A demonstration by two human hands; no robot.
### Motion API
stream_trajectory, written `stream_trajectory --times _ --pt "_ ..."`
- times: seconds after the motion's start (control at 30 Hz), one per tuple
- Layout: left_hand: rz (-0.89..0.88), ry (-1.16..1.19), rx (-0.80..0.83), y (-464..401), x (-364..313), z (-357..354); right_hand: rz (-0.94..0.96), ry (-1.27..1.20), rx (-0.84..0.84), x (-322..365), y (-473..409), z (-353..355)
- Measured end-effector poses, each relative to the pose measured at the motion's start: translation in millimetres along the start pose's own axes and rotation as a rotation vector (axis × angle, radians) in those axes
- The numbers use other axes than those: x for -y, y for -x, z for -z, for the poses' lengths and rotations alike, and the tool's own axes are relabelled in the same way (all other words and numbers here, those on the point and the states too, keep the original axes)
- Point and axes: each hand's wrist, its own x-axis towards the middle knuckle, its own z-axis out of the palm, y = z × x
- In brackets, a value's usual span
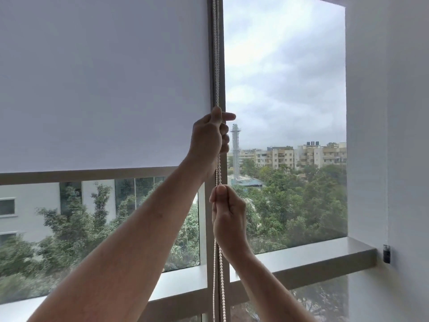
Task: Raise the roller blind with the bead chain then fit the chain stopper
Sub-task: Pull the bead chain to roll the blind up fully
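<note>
Head view: I see both my bare arms reaching up to a window.
Roller blind (102, 84): white, covering the left pane, its bottom edge level and horizontal just above the frame's crossbar (92, 174).
Bead chain (217, 54): white, hanging just beside the blind's right edge, in front of the grey mullion (224, 66); its long axis is vertical, running from the top of the view down past the bottom, with two strands showing below my lower hand.
Left hand (207, 140): the higher one, fingers curled round the chain, index finger sticking out to the right.
Right hand (228, 214): directly below, well above the sill, thumb and fingers pinching the chain.
Window sill (325, 254): pale, lower right.
Small dark fitting (386, 253): on the right wall's edge near the sill; I can't tell what it is.
Outside: trees, apartment blocks, a tower, grey cloud.
</note>
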Motion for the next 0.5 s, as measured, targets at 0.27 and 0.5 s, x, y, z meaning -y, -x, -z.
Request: stream_trajectory --times 0.27,0.5 --pt "-0.164 -0.081 -0.132 11 -5 -7 -0.135 -0.195 0.264 6 -12 18" --pt "-0.169 -0.082 -0.125 26 10 7 -0.187 -0.108 0.214 25 -52 22"
